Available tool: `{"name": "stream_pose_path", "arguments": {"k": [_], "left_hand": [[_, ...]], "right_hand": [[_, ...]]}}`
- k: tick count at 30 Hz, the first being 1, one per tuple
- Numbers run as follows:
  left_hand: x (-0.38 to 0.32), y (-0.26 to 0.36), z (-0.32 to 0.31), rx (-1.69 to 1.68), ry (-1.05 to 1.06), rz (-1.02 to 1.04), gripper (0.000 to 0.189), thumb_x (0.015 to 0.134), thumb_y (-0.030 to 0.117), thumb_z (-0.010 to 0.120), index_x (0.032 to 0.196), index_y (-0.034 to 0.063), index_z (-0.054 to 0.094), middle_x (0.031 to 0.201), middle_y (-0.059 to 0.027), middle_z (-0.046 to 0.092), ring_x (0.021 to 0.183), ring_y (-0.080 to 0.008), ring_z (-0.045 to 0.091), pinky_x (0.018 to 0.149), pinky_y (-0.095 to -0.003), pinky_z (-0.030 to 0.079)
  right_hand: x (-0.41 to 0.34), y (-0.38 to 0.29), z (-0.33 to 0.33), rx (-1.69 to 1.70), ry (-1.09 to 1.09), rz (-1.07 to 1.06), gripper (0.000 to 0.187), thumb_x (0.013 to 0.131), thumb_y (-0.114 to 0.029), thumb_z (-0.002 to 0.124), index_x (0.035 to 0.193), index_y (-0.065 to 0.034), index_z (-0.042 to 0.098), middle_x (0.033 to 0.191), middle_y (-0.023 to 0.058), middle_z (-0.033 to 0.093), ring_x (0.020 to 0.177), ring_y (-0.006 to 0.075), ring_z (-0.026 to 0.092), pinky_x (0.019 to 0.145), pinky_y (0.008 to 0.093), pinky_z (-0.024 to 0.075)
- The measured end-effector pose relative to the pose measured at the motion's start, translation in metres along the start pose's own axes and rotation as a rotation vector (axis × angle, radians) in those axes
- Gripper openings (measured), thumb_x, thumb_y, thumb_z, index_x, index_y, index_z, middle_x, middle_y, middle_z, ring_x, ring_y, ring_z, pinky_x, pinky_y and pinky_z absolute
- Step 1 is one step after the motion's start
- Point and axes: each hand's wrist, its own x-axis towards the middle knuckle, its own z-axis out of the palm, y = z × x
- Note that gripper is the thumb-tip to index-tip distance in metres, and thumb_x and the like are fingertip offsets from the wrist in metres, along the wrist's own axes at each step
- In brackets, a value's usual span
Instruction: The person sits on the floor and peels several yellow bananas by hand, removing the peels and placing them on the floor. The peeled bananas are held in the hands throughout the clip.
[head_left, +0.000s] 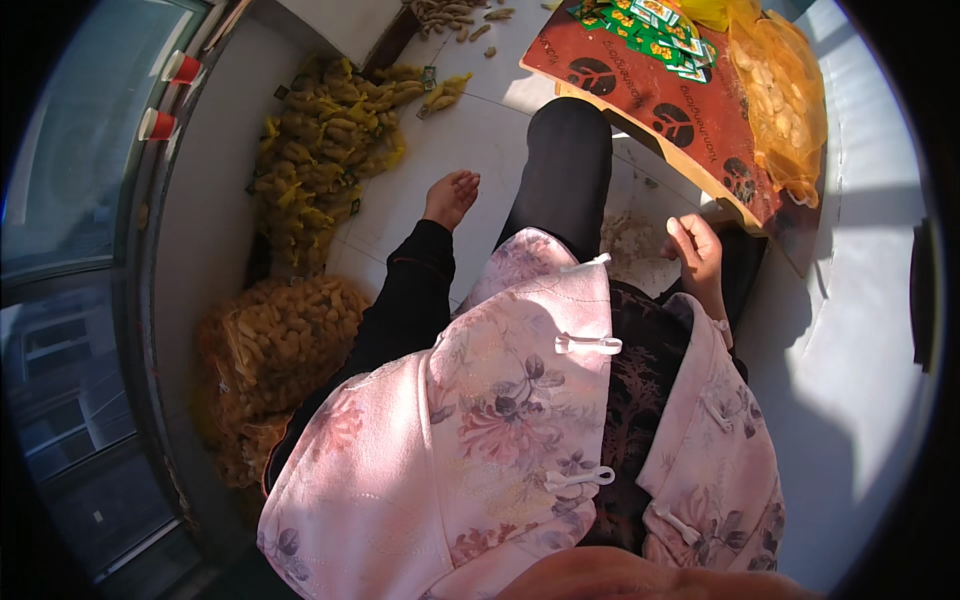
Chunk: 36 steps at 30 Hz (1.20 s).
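Over the white tiled floor, beside the pile of yellow net bags (322, 142), my left hand (453, 199) hangs with its fingers curled in and nothing seen in it. My right hand (694, 244) is raised near the front edge of the red board table (637, 90), its fingers bent inward; nothing shows in it. On the table lie green printed tags (660, 37) in a loose heap. An orange net bag (780, 105) with peanuts in their shells, by their look, rests at the table's right side. Both hands are apart from these things.
A large, full net sack (285, 337) stands low on the left against the wall. Loose pods (442, 15) lie on the floor at the top. Two red and white paper cups (181, 67) stand on the window ledge. The table's wooden edge is close to my right hand.
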Motion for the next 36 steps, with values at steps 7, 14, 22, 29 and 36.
{"name": "stream_pose_path", "arguments": {"k": [7, 14, 22, 29, 36], "left_hand": [[-0.015, 0.016, 0.047, 0.194, -0.008, 0.227, 0.01, 0.092, 0.015, 0.058, 0.091, 0.0054, 0.06, 0.075, -0.0022, 0.06, 0.059, -0.0101, 0.053, 0.056, -0.022, 0.045], [-0.039, 0.058, 0.137, 0.459, -0.144, 0.709, 0.012, 0.092, 0.011, 0.061, 0.081, 0.0061, 0.056, 0.065, 0.0008, 0.053, 0.053, -0.005, 0.042, 0.048, -0.0201, 0.034], [-0.047, 0.077, 0.241, 0.805, -0.397, 1.0, 0.008, 0.088, 0.007, 0.065, 0.086, 0.0014, 0.06, 0.072, -0.0018, 0.06, 0.063, -0.0062, 0.054, 0.059, -0.0215, 0.044], [-0.018, 0.113, 0.336, 1.445, -0.206, 1.526, 0.02, 0.078, 0.017, 0.071, 0.094, 0.0061, 0.067, 0.085, -0.0096, 0.066, 0.075, -0.0237, 0.065, 0.07, -0.0346, 0.051], [0.028, 0.14, 0.379, 1.702, -0.159, 1.698, 0.043, 0.075, 0.027, 0.072, 0.111, 0.0039, 0.064, 0.107, -0.0166, 0.064, 0.102, -0.0336, 0.06, 0.087, -0.041, 0.049]], "right_hand": [[-0.001, 0.025, -0.014, 0.254, 0.209, 0.14, 0.026, 0.096, -0.026, 0.058, 0.081, -0.005, 0.056, 0.067, -0.0001, 0.053, 0.059, 0.0093, 0.054, 0.055, 0.0225, 0.0427], [-0.009, 0.121, -0.025, 0.454, 0.3, 0.39, 0.027, 0.094, -0.033, 0.061, 0.078, -0.011, 0.055, 0.068, -0.0031, 0.054, 0.06, 0.0069, 0.054, 0.054, 0.0211, 0.0405], [-0.006, 0.132, -0.014, 0.459, 0.156, 0.52, 0.027, 0.092, -0.037, 0.062, 0.08, -0.0129, 0.057, 0.071, -0.003, 0.057, 0.063, 0.0083, 0.059, 0.054, 0.0225, 0.0422], [-0.012, 0.116, -0.007, 0.483, 0.107, 0.519, 0.028, 0.092, -0.037, 0.062, 0.08, -0.0122, 0.057, 0.071, -0.0021, 0.057, 0.063, 0.0098, 0.061, 0.055, 0.0242, 0.0465], [-0.021, 0.097, -0.005, 0.512, 0.13, 0.533, 0.025, 0.091, -0.033, 0.061, 0.078, -0.0117, 0.055, 0.071, -0.0016, 0.057, 0.062, 0.0092, 0.059, 0.055, 0.0237, 0.0459]]}}
